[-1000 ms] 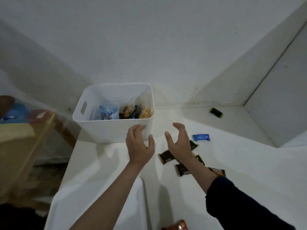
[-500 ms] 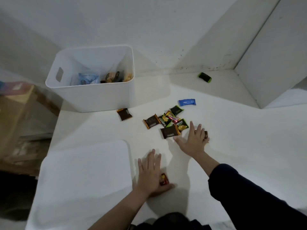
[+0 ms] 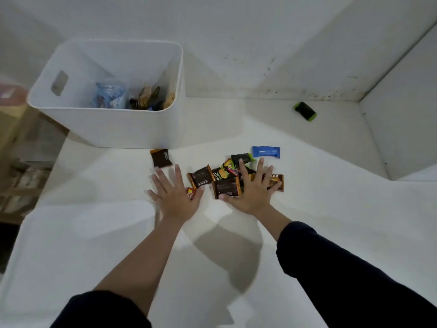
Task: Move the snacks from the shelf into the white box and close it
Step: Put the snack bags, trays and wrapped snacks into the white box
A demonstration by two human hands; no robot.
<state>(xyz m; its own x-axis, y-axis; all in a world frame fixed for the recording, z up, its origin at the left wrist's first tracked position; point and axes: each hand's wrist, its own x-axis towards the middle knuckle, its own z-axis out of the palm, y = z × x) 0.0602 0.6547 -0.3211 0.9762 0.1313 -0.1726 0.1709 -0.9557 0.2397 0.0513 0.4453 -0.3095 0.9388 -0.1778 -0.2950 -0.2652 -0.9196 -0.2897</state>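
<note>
An open white box [image 3: 111,129] stands at the back left of the white shelf, with several snack packets in its bottom. A heap of small snack packets [image 3: 224,183] lies on the shelf in front of me. My right hand [image 3: 253,190] lies flat with spread fingers on the heap's right side, covering a brown packet [image 3: 277,179]. My left hand [image 3: 173,195] is flat and spread to the left of the heap, over a red packet [image 3: 191,193]. A brown packet [image 3: 161,158] lies alone near the box. A blue packet [image 3: 266,151] rests behind the heap.
A green and black packet [image 3: 305,111] lies far back right near the wall. A flat white lid [image 3: 78,252] lies at the shelf's front left. Walls close the shelf at the back and right. Wooden furniture [image 3: 14,138] stands beyond the left edge.
Both hands came down from the box to the shelf, then slid forward, pushing the red packet and a brown packet towards the heap. The view has tilted down.
</note>
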